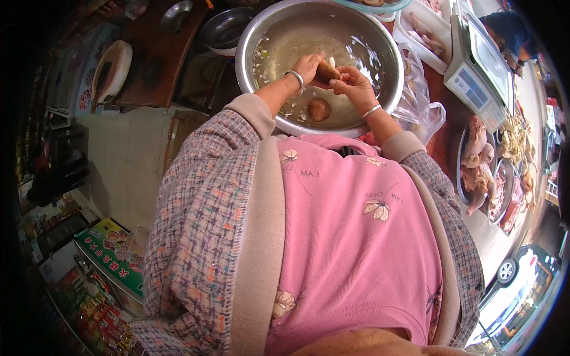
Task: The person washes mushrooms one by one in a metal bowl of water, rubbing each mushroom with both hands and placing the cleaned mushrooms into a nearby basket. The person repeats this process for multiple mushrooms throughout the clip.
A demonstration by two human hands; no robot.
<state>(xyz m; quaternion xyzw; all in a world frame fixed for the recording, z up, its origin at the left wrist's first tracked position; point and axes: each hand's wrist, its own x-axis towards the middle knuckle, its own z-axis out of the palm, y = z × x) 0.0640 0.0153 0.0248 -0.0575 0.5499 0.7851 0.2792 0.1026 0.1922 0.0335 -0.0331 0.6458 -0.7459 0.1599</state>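
A large metal basin [244, 58] of cloudy water lies in front of me. Over it, my left hand [308, 69] and my right hand [356, 86] both hold a brown mushroom [328, 71], probably a shiitake, with a pale stem or piece sticking up from it. Another round brown mushroom [319, 110] floats in the water nearer to me. Small pale and green bits drift along the basin's left side. Each wrist has a silver-coloured bangle. The undersides of the fingers are partly hidden.
A clear plastic bag [416, 100] lies against the basin's right side. Beyond it stand a digital scale [481, 84], a white tray [401, 33] of raw meat and a metal tray [461, 178] of poultry. At left are a dark pan [228, 30] and a round chopping board [120, 66] with a cleaver.
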